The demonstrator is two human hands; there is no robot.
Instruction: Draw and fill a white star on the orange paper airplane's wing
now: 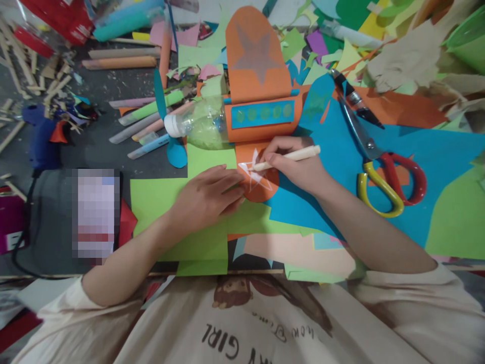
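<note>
On a dark table strewn with coloured paper, seen from the head camera, a clear plastic bottle with a white cap [200, 124] lies sideways, wrapped in an orange paper band with a blue dotted strip [262, 111]. Above the band extends a rounded orange paper wing with a grey star [255, 53]; below it, a rounded orange paper wing with a partly filled white star outline [261, 189]. The right hand [291, 159] has its fingers closed around a slim cream-coloured marker [299, 154], tip on that star. The left hand [212, 194] lies palm down, fingers together and extended, fingertips at the lower wing's left edge. Large scissors with red and yellow handles [369, 146] lie open to the right on blue paper [326, 212].
</note>
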